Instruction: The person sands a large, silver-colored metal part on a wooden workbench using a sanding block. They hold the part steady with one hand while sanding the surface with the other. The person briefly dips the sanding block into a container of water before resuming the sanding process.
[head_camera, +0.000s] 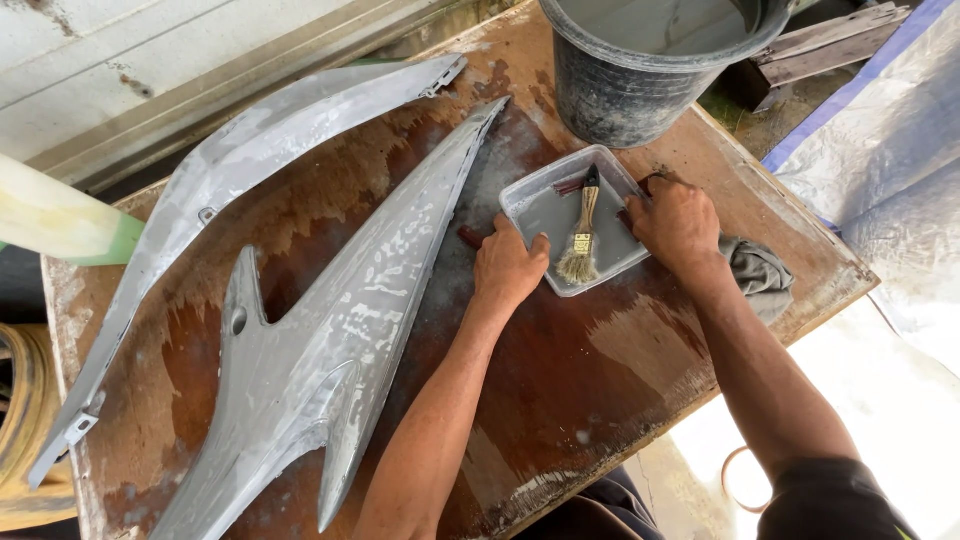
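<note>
Two bare hands hold a small grey tray (533, 190) that sits on a wet wooden desk (560, 380). The left hand (508, 268) is at the tray's near left corner, with the thumb laid over the rim and the fingers curled in, so that grip is closed on the tray. The right hand (677, 222) is at the tray's right side, fingers bent down over the edge; it looks like it holds the rim too, but the fingertips are hidden, so I cannot tell for sure. A paintbrush (583, 232) lies inside the tray, right between the two hands. Its long way runs from far to near: the dark handle end points away from the person and the pale bristles point toward the person. The bristles are a bit closer to the left hand's thumb, and the handle end is closer to the right hand. A grey rag (762, 275) lies on the desk just beside the right wrist. A big dark bucket (640, 80) stands behind the tray, near it. Two long grey pointed panels (340, 330) lie on the desk to the left, one just beside the left hand.
</note>
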